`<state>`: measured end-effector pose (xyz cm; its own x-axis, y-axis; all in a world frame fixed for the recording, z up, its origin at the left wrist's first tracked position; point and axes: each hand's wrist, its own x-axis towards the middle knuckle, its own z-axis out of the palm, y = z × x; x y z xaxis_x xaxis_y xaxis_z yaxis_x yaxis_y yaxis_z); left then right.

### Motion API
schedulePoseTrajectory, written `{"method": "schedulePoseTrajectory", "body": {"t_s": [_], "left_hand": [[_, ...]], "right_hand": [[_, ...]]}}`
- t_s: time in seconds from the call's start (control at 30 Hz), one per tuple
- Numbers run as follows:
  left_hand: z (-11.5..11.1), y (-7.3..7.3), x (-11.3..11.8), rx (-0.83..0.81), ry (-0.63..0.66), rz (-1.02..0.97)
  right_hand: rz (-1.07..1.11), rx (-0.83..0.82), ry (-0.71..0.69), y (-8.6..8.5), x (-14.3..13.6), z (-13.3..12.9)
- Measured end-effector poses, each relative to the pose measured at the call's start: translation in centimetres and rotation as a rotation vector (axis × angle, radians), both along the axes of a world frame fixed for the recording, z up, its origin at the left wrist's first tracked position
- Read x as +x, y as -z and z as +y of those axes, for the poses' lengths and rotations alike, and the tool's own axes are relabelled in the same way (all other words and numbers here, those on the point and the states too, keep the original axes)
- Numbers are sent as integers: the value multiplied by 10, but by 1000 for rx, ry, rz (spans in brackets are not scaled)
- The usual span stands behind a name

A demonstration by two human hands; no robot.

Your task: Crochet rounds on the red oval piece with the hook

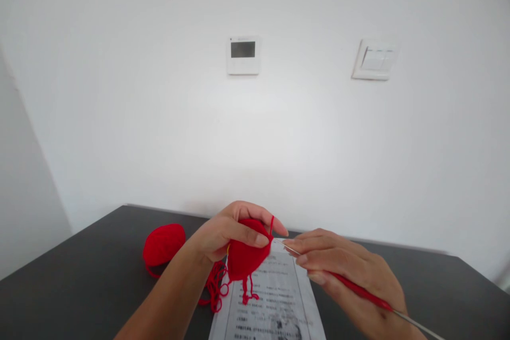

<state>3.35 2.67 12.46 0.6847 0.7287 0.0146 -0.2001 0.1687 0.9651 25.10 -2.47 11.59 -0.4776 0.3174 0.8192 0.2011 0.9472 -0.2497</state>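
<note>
My left hand [239,228] pinches a piece of red crochet work [247,259] between thumb and fingers, with a strand of red yarn running up over the index finger. Loose red tails dangle from the lower edge of the piece. In my right hand [346,271] is a crochet hook [360,291] with a red handle and metal shaft, gripped by thumb and fingers. Its thin tip meets the right edge of the crochet work by my left thumb; whether it sits inside a stitch I cannot tell.
A red yarn ball [164,244] lies on the dark table [99,271] left of my forearm. Tangled loose yarn [215,287] rests beside a printed sheet [279,297] under my hands. On the white wall behind are a thermostat panel [243,56] and a light switch [374,59].
</note>
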Motion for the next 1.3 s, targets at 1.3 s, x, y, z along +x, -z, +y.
{"method": "schedulePoseTrajectory", "body": {"t_s": [1.3], "left_hand": [[2, 3, -4, 17, 30, 85]], "right_hand": [[245, -345, -156, 12, -8, 0]]}}
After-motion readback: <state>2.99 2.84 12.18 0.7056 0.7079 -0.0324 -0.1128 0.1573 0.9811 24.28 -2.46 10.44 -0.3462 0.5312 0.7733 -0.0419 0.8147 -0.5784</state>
